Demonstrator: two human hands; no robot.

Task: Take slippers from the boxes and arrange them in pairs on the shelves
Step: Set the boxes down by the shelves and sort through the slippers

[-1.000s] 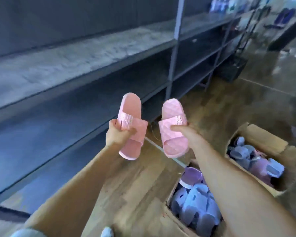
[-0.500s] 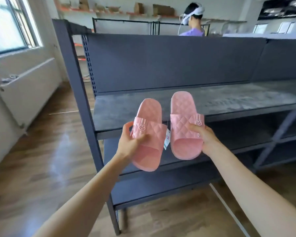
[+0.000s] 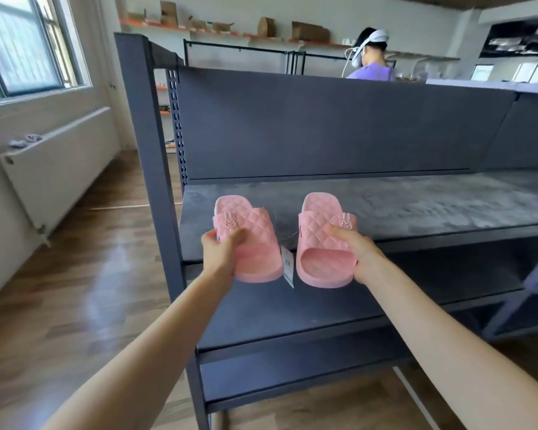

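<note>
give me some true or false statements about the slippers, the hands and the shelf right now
1. The left hand grips one pink slipper and the right hand grips the other slipper. True.
2. A white tag hangs between the two slippers. True.
3. The slippers are blue. False: both are pink.
4. The slippers lie in a cardboard box. False: they are held at the front edge of the top shelf.
5. The window is on the right of the view. False: it is at the far left.
</note>
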